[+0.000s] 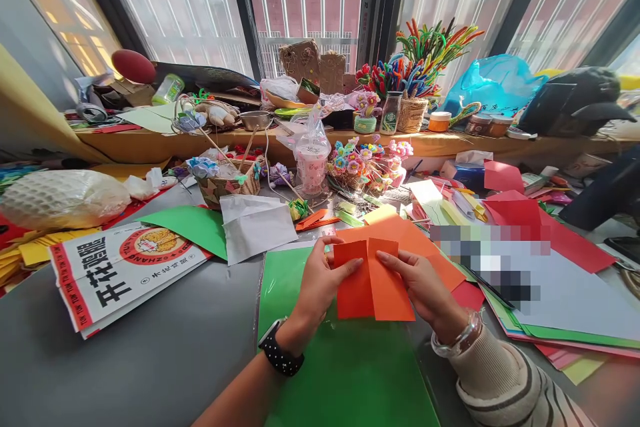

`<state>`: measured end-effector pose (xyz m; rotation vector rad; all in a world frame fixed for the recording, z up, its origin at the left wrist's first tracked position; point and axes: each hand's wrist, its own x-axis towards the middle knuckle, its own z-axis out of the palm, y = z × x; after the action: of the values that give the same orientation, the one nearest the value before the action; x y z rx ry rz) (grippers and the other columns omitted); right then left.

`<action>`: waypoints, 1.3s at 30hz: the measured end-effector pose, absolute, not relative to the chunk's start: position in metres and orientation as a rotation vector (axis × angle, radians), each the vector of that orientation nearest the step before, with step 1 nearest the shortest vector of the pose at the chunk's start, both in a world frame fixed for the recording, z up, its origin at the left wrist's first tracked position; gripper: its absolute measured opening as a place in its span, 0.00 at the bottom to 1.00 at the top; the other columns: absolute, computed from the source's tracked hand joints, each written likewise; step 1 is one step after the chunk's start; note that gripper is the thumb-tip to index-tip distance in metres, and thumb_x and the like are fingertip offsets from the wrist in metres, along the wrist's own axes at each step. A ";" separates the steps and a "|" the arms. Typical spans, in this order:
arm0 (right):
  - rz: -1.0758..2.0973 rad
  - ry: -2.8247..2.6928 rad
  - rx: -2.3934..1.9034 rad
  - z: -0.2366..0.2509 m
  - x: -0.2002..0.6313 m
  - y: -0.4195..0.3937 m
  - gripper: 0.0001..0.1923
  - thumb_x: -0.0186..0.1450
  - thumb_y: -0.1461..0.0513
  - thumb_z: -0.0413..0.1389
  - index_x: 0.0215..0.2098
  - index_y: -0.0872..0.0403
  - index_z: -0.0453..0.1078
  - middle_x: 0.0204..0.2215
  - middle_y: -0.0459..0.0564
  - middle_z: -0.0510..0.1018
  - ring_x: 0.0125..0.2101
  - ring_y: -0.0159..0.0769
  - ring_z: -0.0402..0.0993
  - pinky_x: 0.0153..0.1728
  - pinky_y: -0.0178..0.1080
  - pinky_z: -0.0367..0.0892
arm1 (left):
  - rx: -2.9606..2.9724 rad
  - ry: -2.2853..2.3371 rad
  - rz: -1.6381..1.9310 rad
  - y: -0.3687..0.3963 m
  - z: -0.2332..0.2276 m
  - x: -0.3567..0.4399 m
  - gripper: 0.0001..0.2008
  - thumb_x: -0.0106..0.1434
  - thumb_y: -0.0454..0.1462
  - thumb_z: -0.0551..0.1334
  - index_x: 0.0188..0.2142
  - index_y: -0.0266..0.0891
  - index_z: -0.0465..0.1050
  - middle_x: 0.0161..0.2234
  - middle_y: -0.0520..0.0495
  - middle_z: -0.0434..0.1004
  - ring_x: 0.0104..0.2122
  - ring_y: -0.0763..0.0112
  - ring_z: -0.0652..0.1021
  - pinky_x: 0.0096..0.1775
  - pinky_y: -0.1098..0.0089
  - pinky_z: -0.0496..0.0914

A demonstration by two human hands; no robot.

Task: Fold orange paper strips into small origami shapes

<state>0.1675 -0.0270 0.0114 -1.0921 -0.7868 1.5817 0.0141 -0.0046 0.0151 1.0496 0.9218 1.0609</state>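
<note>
In front of me, orange paper (356, 293) is held up between both hands, with a vertical gap or fold line down its middle. Whether it is one folded sheet or two pieces, I cannot tell. My left hand (320, 283) pinches the left part near its top, thumb in front and fingers behind. The right part's upper edge is gripped by my right hand (425, 283), its thumb also lying on the front. Beneath both hands lies a green mat (345, 373) with a clear, shiny cover. A larger orange sheet (443, 260) rests on the table just behind my right hand.
A printed paper bag (135, 273) lies at the left, near white paper (257, 233) and a green sheet (193, 223). Paper stacks (580, 293) cover the right side. Behind stand a pink cup (313, 170), a basket (225, 187) and small craft flowers (360, 160).
</note>
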 end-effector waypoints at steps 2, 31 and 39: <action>1.569 -0.790 -1.088 0.011 0.168 -0.027 0.13 0.51 0.58 0.58 0.32 0.56 0.72 0.30 0.51 0.78 0.31 0.38 0.74 0.32 0.37 0.69 | 1.056 0.907 1.062 -0.005 0.015 0.014 0.22 0.46 0.38 0.64 0.37 0.39 0.55 0.28 0.48 0.74 0.27 0.66 0.76 0.30 0.66 0.70; 1.447 -0.872 -1.131 0.012 0.167 -0.029 0.12 0.50 0.57 0.59 0.30 0.56 0.71 0.30 0.51 0.78 0.29 0.39 0.74 0.30 0.38 0.69 | 1.058 0.836 1.076 -0.006 0.019 0.015 0.21 0.47 0.38 0.64 0.39 0.38 0.57 0.35 0.44 0.74 0.33 0.64 0.76 0.34 0.64 0.71; 1.476 -0.829 -1.130 0.015 0.163 -0.031 0.14 0.49 0.56 0.59 0.31 0.56 0.72 0.29 0.51 0.78 0.29 0.40 0.74 0.30 0.37 0.70 | 1.068 0.894 1.182 -0.010 0.018 0.016 0.21 0.46 0.39 0.65 0.36 0.40 0.56 0.26 0.50 0.75 0.26 0.66 0.76 0.29 0.67 0.71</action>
<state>0.1627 -0.0312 0.0154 -1.1298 -0.8289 1.4764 0.0158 -0.0099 0.0179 1.0683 0.8943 1.1823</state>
